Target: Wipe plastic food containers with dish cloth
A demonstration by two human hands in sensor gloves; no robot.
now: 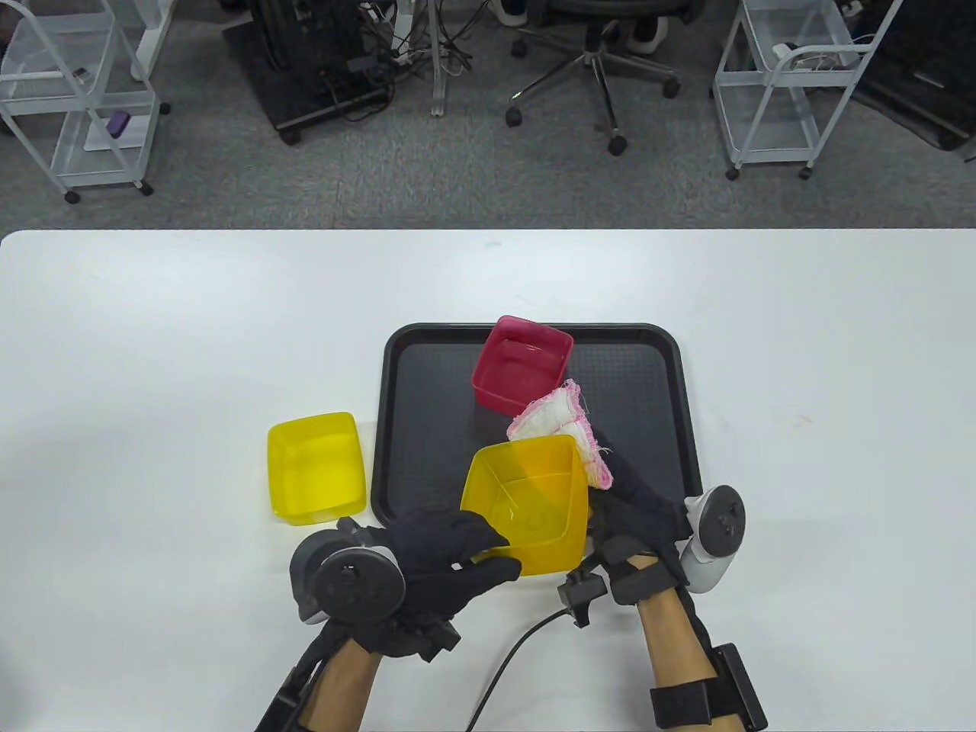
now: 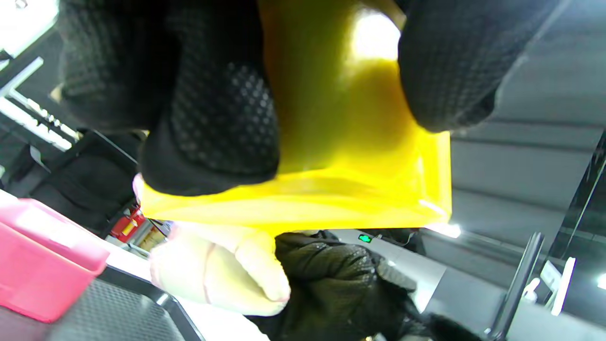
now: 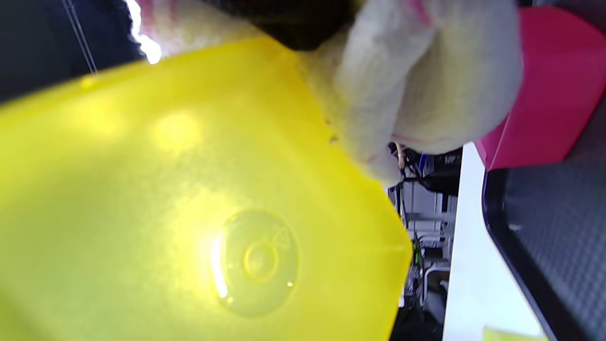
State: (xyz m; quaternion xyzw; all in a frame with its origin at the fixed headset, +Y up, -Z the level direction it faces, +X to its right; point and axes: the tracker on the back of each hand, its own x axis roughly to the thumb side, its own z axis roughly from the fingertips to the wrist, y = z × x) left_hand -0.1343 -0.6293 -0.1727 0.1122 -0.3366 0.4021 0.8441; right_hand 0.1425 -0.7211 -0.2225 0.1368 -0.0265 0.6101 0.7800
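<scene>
My left hand (image 1: 450,560) grips the near wall of a yellow plastic container (image 1: 534,496), held above the front edge of the black tray (image 1: 427,396); it also shows in the left wrist view (image 2: 331,189) and the right wrist view (image 3: 189,213). My right hand (image 1: 633,511) holds a white dish cloth with pink edging (image 1: 564,427) against the container's far right outer side; the cloth also shows in the left wrist view (image 2: 218,270) and the right wrist view (image 3: 426,85). A pink container (image 1: 522,364) stands on the tray. A second yellow container (image 1: 315,467) sits on the table left of the tray.
The white table (image 1: 152,343) reaches to both sides of the tray. A black cable (image 1: 511,656) runs from my right wrist toward the near edge. Beyond the table are an office chair (image 1: 602,69) and white wire carts (image 1: 76,91).
</scene>
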